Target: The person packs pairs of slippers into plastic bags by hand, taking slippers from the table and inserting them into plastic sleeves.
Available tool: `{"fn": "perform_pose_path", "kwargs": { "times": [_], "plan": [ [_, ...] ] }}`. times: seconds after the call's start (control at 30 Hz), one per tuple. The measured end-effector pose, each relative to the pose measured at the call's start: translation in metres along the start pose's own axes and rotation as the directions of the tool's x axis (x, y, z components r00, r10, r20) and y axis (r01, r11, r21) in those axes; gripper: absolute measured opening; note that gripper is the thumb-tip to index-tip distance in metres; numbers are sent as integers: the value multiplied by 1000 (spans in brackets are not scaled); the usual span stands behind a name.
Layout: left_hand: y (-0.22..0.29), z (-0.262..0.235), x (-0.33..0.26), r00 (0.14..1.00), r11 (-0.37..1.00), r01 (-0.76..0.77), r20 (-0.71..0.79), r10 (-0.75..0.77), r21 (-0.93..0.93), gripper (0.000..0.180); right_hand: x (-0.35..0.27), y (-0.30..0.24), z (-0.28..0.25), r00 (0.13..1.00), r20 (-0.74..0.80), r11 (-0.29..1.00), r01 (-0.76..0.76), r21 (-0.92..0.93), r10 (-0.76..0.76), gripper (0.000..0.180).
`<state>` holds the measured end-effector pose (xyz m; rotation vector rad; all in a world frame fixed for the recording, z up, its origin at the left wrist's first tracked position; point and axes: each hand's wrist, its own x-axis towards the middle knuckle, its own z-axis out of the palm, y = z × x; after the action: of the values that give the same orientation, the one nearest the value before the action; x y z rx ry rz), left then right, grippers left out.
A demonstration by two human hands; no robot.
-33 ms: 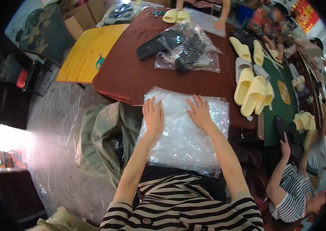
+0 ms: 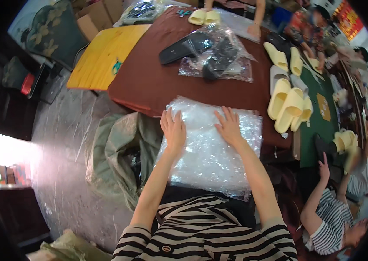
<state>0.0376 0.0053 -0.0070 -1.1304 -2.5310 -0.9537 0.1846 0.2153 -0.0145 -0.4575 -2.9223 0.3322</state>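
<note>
A stack of clear plastic bags lies in front of me, its far part over the near edge of the table with the brown cloth and its near part close to my lap. My left hand rests flat on its far left part, fingers stretched out. On the far right part lies my right hand, fingers spread and holding nothing. Beyond the stack are a black slipper and a second black slipper, partly covered by crinkled clear plastic.
Yellow slippers and grey ones line the right side. A yellow wooden table with green-handled scissors adjoins at left. An open sack stands on the floor left of me. Co-workers are at the far side and right, by a green table.
The view has shifted slightly, so the table and slippers sit a little further right. Both hands stay flat on the plastic bags.
</note>
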Motion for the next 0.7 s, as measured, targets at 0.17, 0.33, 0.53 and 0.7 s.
{"fn": "perform_pose_path", "kwargs": {
  "times": [0.17, 0.33, 0.53, 0.7],
  "plan": [
    [-12, 7, 8, 905, 896, 417, 154, -396, -151, 50, -2, 10, 3, 999, -45, 1000, -3, 2, 3, 59],
    [-47, 11, 3, 840, 713, 540, 338, -425, -448, 56, -2, 2, 4, 1000, -18, 1000, 22, 10, -21, 59],
    [-126, -26, -27, 800, 413, 592, 445, -403, -692, 48, 3, 5, 3, 998, 61, 1000, -5, -22, 7, 58],
    [-232, -42, -141, 261, 280, 960, -325, -909, -13, 66, 10, 1, 0, 998, 46, 996, 40, -74, -37, 58]
  ]
}}
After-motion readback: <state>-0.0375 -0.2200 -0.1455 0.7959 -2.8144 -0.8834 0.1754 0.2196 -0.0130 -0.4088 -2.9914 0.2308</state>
